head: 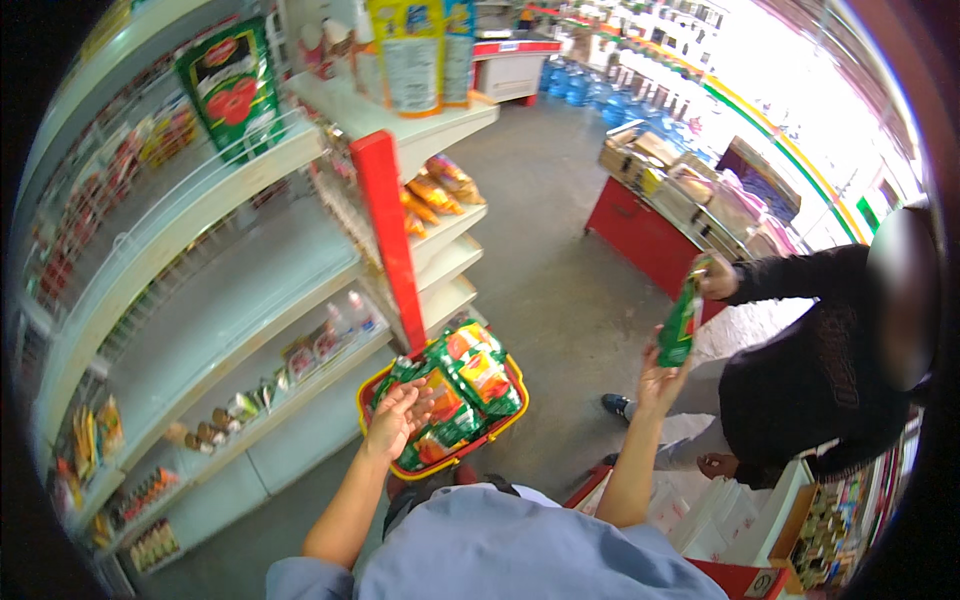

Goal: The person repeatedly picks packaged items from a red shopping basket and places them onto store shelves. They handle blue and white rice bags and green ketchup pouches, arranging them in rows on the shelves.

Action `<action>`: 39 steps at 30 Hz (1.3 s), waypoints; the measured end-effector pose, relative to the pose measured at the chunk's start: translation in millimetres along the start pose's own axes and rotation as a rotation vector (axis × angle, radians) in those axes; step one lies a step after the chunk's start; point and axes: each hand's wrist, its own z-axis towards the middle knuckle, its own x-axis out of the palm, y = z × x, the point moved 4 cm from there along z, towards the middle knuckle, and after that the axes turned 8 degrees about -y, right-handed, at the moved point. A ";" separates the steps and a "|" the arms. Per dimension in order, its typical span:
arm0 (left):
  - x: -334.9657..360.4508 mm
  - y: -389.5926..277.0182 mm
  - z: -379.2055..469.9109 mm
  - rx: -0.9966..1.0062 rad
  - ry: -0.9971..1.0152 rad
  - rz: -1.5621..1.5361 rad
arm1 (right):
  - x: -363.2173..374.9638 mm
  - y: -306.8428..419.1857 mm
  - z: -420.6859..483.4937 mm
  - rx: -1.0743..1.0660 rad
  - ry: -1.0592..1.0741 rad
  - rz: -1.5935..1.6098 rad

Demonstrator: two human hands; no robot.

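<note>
My right hand (660, 384) is raised on the right and grips the lower part of a green foil pouch (679, 330). Another person's hand (716, 279) holds the top of that same pouch. My left hand (399, 418) hovers over a red shopping basket with a yellow rim (517, 375); its fingers are spread and nothing is in them. Inside the basket lie several green pouches (480, 377) with red and orange pictures on them. The basket sits close to my feet, beside the end of a shelf unit.
A white store shelf unit (247, 259) with a red end post (386, 240) runs along the left. Stand-up pouches (409, 60) and a large green pouch (231, 90) stand on its upper shelves. A person in dark clothing (802, 352) stands right, before a red display table (637, 232).
</note>
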 end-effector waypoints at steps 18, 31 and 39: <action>-115.3 74.4 -42.4 -0.046 -0.449 -0.116 | 38.9 -348.5 -174.0 0.797 1.237 -1.756; -132.3 73.3 -50.7 -0.081 -0.563 -0.120 | -141.4 -285.2 -115.4 0.955 -0.225 -1.410; -116.1 74.9 -43.9 -0.118 -0.518 -0.088 | -149.4 -304.6 -101.2 0.594 -0.037 -1.727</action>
